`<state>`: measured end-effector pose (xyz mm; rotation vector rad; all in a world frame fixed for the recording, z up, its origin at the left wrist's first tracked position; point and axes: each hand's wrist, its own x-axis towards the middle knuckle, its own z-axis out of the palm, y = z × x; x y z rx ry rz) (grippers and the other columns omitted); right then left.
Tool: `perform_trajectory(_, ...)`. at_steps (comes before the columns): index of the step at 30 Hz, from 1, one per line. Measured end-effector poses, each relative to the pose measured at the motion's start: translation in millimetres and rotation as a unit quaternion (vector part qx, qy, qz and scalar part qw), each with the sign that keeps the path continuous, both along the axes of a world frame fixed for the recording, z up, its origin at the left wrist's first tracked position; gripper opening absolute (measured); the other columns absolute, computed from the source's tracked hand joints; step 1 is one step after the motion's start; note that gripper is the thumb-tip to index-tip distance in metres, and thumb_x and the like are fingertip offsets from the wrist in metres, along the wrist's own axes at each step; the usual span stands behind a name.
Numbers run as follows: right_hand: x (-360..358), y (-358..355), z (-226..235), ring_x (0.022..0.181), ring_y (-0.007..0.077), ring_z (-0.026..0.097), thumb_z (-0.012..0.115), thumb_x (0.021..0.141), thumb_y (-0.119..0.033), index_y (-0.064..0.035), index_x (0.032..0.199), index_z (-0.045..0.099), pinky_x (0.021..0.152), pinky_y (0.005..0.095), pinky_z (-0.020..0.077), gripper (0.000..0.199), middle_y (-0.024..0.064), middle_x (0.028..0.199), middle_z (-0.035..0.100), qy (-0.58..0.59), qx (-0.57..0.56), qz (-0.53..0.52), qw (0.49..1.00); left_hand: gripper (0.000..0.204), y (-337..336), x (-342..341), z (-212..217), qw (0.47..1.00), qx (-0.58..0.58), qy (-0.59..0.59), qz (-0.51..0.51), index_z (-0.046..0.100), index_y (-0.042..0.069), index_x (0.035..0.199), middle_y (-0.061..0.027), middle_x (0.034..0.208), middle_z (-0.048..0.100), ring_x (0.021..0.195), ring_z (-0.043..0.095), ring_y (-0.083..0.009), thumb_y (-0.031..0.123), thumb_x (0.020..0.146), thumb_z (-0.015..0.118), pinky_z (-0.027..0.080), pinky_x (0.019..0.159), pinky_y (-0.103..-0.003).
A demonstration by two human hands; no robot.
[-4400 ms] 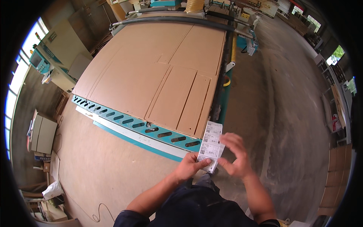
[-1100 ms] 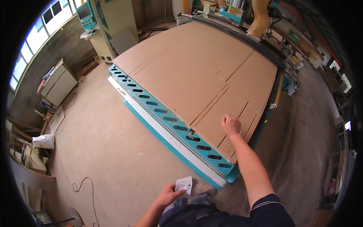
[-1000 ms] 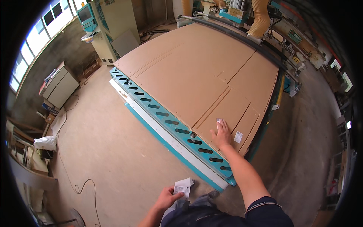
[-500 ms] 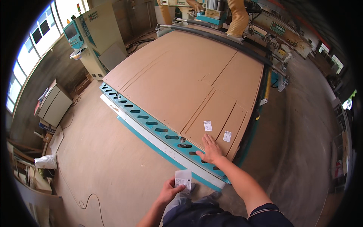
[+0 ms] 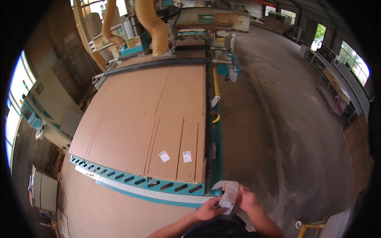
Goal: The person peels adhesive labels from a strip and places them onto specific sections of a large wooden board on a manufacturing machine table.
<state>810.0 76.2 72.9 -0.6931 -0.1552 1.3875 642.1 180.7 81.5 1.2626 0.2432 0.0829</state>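
Observation:
A curling strip of white labels (image 5: 230,193) is in front of me at the near right corner of the machine bed. My left hand (image 5: 208,210) is closed on its lower end, thumb across the printed part. My right hand (image 5: 248,199) has its fingers curled against the strip's right side, partly hidden behind it. Beyond them lies a large brown board (image 5: 123,131) with cut lines. Two white labels stick to it near its front right: a tilted one (image 5: 164,156) and a straighter one (image 5: 187,156) on a narrower cut piece.
The board rests on a machine bed with a teal slotted front edge (image 5: 119,177). A black roller bar (image 5: 158,63) crosses above the board, below a ribbed yellow hose (image 5: 152,27). A control cabinet (image 5: 53,103) stands left. At the lower right is a yellow frame (image 5: 311,228).
My right hand has left the board and come to the label strip in my left hand. The view has turned right, and the strip now shows longer and curled.

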Motion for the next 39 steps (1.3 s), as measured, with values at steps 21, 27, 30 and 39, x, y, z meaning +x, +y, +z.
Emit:
perform_trajectory(21, 351.4, -183.7, 94.8, 0.084, 0.0163, 0.061, 0.051, 0.089, -0.015, 0.0069, 0.104, 0.057, 0.073, 0.0276, 0.0499, 0.027, 0.0133, 0.097, 0.063, -0.222, -0.070, -0.314, 0.921, 0.041, -131.2, 440.5, 46.9, 0.957, 0.248, -0.061, -0.138, 0.056, 0.000, 0.112, -0.0103, 0.099, 0.063, 0.095, 0.056, -0.0153, 0.019, 0.078, 0.068, 0.042, 0.084, -0.029)
perform_trajectory(27, 472.5, -163.9, 79.7, 0.082, 0.0127, 0.058, 0.052, 0.089, -0.020, 0.0057, 0.097, 0.060, 0.074, 0.0252, 0.0451, 0.028, 0.0083, 0.087, 0.064, -0.249, -0.099, -0.299, 0.916, 0.018, -118.2, 564.5, 40.7, 0.994, 0.044, 0.008, -0.103, 0.065, 0.000, 0.094, -0.0007, 0.081, 0.064, 0.075, 0.051, -0.0040, 0.015, 0.087, 0.058, 0.044, 0.071, -0.020)
perform_trajectory(30, 538.1, -146.1, 74.3, 0.069, 0.0055, 0.051, 0.055, 0.087, -0.020, 0.0030, 0.087, 0.062, 0.061, 0.0213, 0.0398, 0.024, -0.0003, 0.073, 0.059, -0.349, -0.164, -0.316, 0.867, 0.019, -91.0, 628.7, 39.3, 0.993, -0.046, -0.010, -0.110, 0.064, -0.001, 0.099, -0.0020, 0.086, 0.064, 0.078, 0.053, -0.0056, 0.012, 0.086, 0.058, 0.044, 0.073, -0.022)
perform_trajectory(39, 725.5, -45.2, 89.1, 0.072, 0.0069, 0.052, 0.058, 0.083, -0.010, 0.0055, 0.086, 0.061, 0.065, 0.0209, 0.0404, 0.016, 0.0021, 0.074, 0.060, -0.346, -0.245, -0.368, 0.827, 0.020, 21.6, 839.6, 44.9, 0.971, -0.027, -0.005, -0.239, 0.063, 0.000, 0.101, -0.0002, 0.090, 0.064, 0.081, 0.054, -0.0056, 0.012, 0.086, 0.058, 0.045, 0.075, -0.023)
